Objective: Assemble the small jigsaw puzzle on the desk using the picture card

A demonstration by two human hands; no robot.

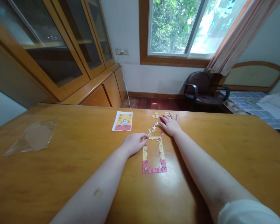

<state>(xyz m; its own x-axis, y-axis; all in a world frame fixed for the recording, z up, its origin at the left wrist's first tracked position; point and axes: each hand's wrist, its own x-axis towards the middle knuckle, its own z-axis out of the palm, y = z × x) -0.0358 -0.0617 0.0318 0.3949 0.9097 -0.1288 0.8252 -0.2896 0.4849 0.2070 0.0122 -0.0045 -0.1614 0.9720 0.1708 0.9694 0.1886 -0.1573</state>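
A jigsaw border (163, 155), yellow above and pink below, lies joined in a rectangle with bare table inside it. At its upper left corner rests my left hand (134, 143), palm down, with loosely bent fingers touching the edge. Whether a small piece sits under those fingertips cannot be made out. My right hand (170, 125) is spread over loose puzzle pieces (156, 115) beyond the border, its fingers apart and partly covering some. More loose pieces (153, 128) trail down towards the border's top edge. One pink piece (161, 133) lies apart, below my right hand.
A picture card (122, 121) with a white animal on yellow and pink lies left of the border. Farther left is a clear plastic bag (35, 137). The wooden table (95, 124) ends just beyond the pieces. A glass-door cabinet (67, 40) and an armchair (200, 87) stand past it.
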